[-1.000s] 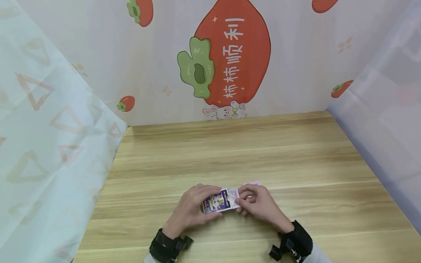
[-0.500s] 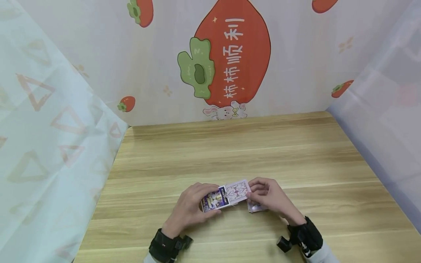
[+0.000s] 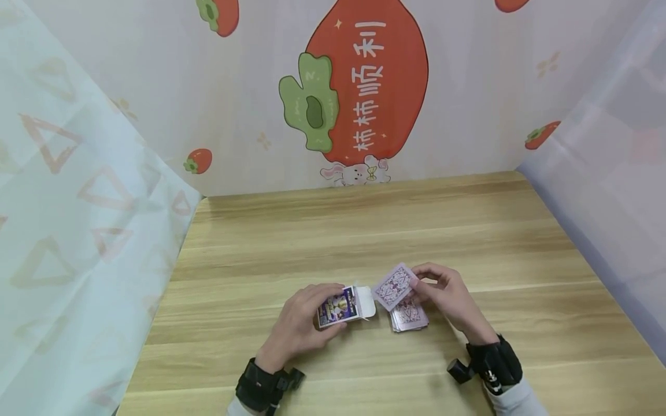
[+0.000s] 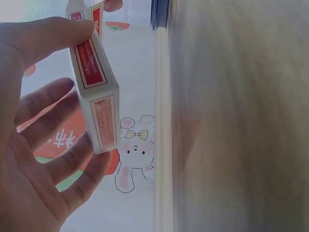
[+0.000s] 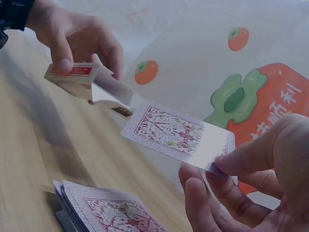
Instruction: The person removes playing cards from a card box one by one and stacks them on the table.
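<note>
My left hand (image 3: 304, 320) grips a small playing card box (image 3: 337, 308) by its sides, thumb on one edge and fingers on the other. The box's white end flap (image 3: 366, 301) hangs open toward the right. In the right wrist view the box (image 5: 72, 79) is tilted above the table, its open end facing the cards. Between thumb and fingers, my right hand (image 3: 450, 294) pinches a playing card (image 3: 395, 287) with a red ornate back. Just below that card, a loose stack of playing cards (image 3: 409, 315) lies on the table, its upper part overlapped by the held card.
The wood-grain table (image 3: 322, 242) runs back to a white curtain (image 3: 250, 115) with persimmon prints. Pale patterned sheets hang along the left (image 3: 104, 202) and right sides. Black camera straps sit on both wrists.
My right hand has drawn the card out of the box and moved it right and away, over the stack. The stack has come into fuller view. My left hand has stayed nearly in place.
</note>
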Tool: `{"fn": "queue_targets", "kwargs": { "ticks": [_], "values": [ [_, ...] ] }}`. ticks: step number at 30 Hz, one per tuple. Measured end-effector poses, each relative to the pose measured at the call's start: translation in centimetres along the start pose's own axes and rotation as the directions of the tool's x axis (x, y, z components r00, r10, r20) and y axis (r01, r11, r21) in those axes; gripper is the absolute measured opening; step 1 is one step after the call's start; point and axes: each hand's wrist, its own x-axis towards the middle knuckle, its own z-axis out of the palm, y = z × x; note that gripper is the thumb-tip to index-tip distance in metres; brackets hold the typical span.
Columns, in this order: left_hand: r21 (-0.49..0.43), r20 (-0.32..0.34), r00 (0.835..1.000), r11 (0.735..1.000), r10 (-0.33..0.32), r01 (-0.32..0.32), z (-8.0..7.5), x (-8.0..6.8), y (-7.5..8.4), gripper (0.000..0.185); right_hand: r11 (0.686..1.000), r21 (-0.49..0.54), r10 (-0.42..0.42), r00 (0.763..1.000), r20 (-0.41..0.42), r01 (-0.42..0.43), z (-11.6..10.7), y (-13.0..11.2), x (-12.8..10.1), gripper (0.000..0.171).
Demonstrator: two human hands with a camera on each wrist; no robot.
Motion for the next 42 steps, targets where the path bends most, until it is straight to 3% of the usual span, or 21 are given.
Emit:
{"fn": "queue_targets", "kwargs": {
  "ticks": [6, 17, 25, 31, 35, 42],
  "values": [
    [-0.013, -0.005, 1.0, 1.0, 0.0, 0.0, 0.0, 0.1, 0.0, 0.073, 1.0, 0.008, 0.002, 1.0, -0.015, -0.002, -0.4, -0.1, 0.2, 0.032],
    [-0.026, 0.002, 1.0, 1.0, -0.016, 0.016, 0.0, 0.1, 0.0, 0.074, 0.993, -0.019, 0.117, 0.989, -0.091, -0.119, -1.0, 0.0, 0.3, 0.034],
    [-0.022, -0.008, 1.0, 1.0, 0.003, -0.003, 0.0, 0.1, 0.1, 0.075, 0.979, -0.144, 0.131, 0.987, -0.096, -0.144, -1.2, 0.6, 0.6, 0.027],
    [-0.02, -0.001, 1.0, 1.0, -0.002, 0.002, 0.1, 0.1, 0.1, 0.075, 0.96, -0.256, 0.093, 0.991, -0.101, -0.116, -0.8, 1.1, 0.8, 0.023],
    [-0.022, 0.008, 1.0, 1.0, -0.008, 0.008, 0.1, 0.1, 0.1, 0.074, 0.93, -0.357, 0.051, 0.991, -0.12, -0.091, -0.5, 1.2, 0.7, 0.018],
    [-0.022, 0.009, 1.0, 1.0, -0.013, 0.014, 0.2, 0.1, 0.1, 0.073, 0.803, -0.596, -0.109, 0.987, -0.119, 0.017, 0.5, 1.1, 0.5, 0.013]
  ]
}}
